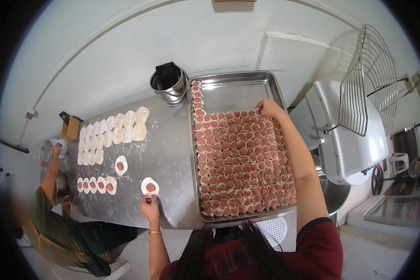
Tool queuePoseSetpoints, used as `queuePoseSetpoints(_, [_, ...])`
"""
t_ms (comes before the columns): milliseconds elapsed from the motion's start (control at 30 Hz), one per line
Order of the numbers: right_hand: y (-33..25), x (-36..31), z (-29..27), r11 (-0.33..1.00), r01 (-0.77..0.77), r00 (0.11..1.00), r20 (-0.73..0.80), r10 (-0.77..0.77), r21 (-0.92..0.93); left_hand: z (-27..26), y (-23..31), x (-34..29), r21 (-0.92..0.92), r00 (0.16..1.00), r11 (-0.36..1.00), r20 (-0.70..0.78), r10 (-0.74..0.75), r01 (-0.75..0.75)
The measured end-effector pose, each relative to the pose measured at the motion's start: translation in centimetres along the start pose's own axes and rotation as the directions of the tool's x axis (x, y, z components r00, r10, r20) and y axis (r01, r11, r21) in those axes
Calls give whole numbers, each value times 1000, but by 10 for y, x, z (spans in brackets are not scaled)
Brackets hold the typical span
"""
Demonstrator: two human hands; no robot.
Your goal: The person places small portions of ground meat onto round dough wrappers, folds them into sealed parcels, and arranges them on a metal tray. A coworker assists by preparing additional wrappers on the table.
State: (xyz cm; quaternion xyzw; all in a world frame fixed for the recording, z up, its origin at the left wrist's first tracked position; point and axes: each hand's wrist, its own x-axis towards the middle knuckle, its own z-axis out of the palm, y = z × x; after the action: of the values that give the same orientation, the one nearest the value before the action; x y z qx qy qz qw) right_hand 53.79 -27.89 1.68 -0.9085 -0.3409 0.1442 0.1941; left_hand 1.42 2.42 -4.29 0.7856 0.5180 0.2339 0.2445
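My left hand (149,208) pinches the near edge of a round, floured dumpling wrapper (146,181) lying on the steel table; a lump of pink meat filling (150,187) sits on it. Over the large steel tray (233,91), my right arm reaches to the far end of the packed rows. There my right hand (269,109) has its fingertips closed on an open-topped dumpling, mostly hidden by the fingers. Rows of pleated dumplings (240,163) with pink tops fill the tray's near part, and a single column runs up its left side.
Flat wrappers (108,131) overlap at the table's far left; several filled ones (94,185) lie nearer. A steel pot (175,91) holds a black container. Right of the tray stands a white mixer (345,126) with a wire guard (359,84). A co-worker (56,228) works at left.
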Motion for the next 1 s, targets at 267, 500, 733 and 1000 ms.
queuePoseSetpoints(267, [2,2,-9,995,-62,995,88,55,81,1,-5,1,-15,999,999,8,31,-31])
queuePoseSetpoints(500, [10,14,-2,982,-114,984,155,91,147,-3,-4,-1,-19,999,999,29,27,-27])
queuePoseSetpoints(733, [22,10,9,985,-93,994,72,84,148,-2,-15,3,-187,999,982,2,-33,32])
queuePoseSetpoints(1000, [-8,14,-3,982,-142,985,78,152,-120,-7,-8,3,-89,996,996,-79,-36,29])
